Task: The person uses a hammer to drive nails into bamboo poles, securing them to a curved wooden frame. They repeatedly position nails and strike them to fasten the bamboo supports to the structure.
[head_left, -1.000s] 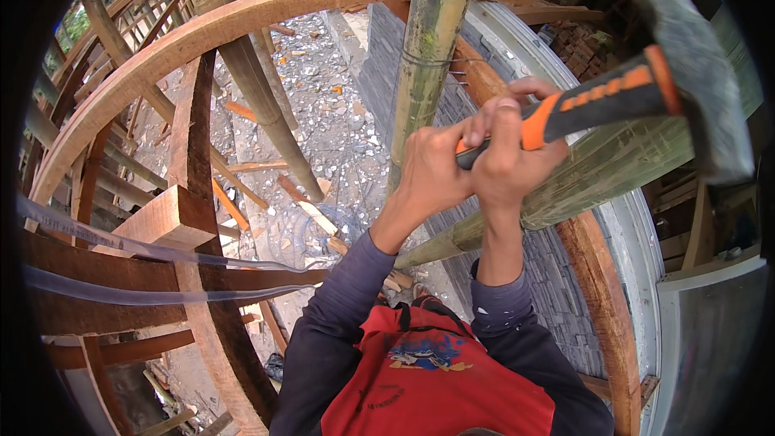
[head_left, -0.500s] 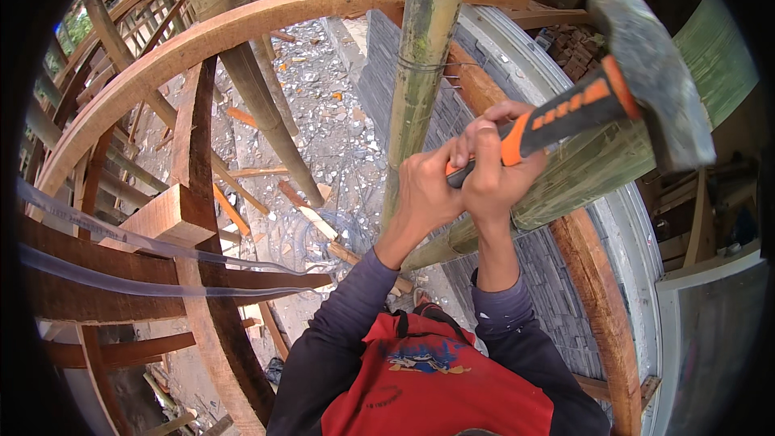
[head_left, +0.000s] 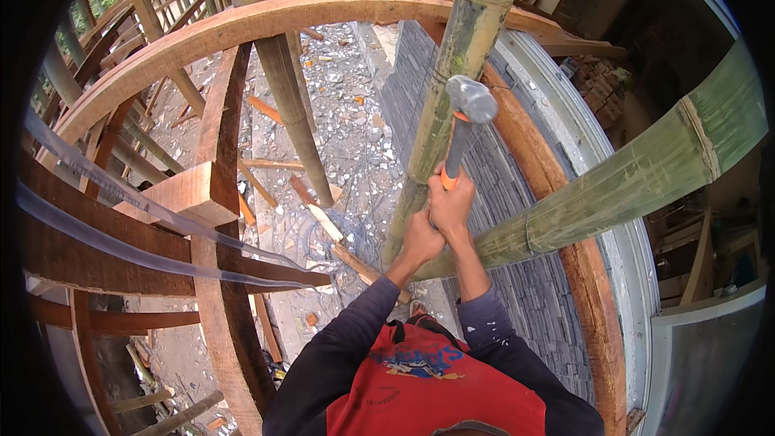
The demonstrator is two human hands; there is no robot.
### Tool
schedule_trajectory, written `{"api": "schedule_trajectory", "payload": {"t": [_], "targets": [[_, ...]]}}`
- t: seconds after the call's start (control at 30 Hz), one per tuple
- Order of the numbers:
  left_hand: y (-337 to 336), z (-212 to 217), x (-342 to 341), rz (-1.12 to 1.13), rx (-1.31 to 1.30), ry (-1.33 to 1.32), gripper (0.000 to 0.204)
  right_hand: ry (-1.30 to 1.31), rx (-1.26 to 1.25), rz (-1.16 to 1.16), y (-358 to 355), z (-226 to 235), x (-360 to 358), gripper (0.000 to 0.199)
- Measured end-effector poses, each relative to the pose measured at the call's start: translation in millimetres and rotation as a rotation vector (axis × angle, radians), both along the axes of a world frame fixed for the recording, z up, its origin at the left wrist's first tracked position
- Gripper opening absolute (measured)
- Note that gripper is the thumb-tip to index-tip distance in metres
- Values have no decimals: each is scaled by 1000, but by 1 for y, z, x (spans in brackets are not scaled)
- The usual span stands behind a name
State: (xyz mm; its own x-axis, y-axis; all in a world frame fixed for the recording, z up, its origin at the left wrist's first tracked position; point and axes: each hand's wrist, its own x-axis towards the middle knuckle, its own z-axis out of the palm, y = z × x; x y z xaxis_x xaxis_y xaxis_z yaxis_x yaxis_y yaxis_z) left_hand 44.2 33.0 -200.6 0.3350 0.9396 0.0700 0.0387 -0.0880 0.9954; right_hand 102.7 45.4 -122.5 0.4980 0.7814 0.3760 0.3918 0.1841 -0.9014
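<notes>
Both my hands are wrapped round the handle of a sledgehammer point(head_left: 472, 99) with a grey steel head and a black and orange grip. My right hand point(head_left: 452, 203) grips higher, on the orange part. Just below it, my left hand point(head_left: 421, 241) closes round the handle's lower end, which the fingers hide. The hammer head overlaps the upright green bamboo post point(head_left: 440, 125); whether they touch I cannot tell. To the right of my hands, a second thick bamboo pole point(head_left: 613, 194) slants up.
A curved wooden beam point(head_left: 323, 10) arches across the far side. At left stands timber framing point(head_left: 222, 307), crossed by clear plastic tubing point(head_left: 161, 262). Rubble and wood scraps litter the ground point(head_left: 347, 129). Another curved beam point(head_left: 593, 307) runs beside the grey stone-clad wall point(head_left: 517, 315).
The hammer has swung away from me and leftward, from high at the right to in front of the bamboo post. Both hands moved left with it, and the view shifted slightly.
</notes>
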Motion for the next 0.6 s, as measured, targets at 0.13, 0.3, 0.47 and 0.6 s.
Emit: {"api": "schedule_trajectory", "payload": {"t": [0.13,0.3,0.47,0.6], "targets": [[31,54,2,-26,538,-8,32,-47,414,102,-9,29,14,11],[43,25,8,20,615,-19,29,-149,424,85,5,9,10,7],[29,-37,7,103,318,-61,29,-12,-149,14,27,-27,-1,4],[39,3,4,69,447,77,31,72,233,213,21,-2,9,5]]}}
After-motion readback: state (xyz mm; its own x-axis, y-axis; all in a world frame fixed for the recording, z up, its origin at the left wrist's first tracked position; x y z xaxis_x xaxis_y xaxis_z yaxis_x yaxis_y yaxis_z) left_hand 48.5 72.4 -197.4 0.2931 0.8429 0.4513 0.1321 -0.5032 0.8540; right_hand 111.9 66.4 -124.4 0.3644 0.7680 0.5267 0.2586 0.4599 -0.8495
